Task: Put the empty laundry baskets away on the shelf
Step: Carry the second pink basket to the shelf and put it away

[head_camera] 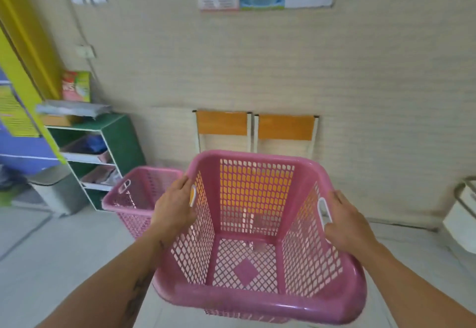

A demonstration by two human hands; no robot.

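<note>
I hold an empty pink mesh laundry basket (257, 299) in front of me, raised off the floor and tilted so its open top faces me. My left hand (173, 206) grips its left rim by the handle slot. My right hand (345, 224) grips the right rim by the other handle slot. A second pink basket (139, 193), also empty, stands on the floor to the left, just behind the held one. The green shelf unit (121, 137) stands further left against the wall, its compartments partly filled with trays and cloth.
Two orange-backed chairs (257, 129) stand against the wall straight ahead. A grey bin (58, 191) sits left of the shelf. A white object (461, 222) stands at the right edge. Papers and a box lie on the shelf top (74, 108). Pale floor (51, 263) lies around me.
</note>
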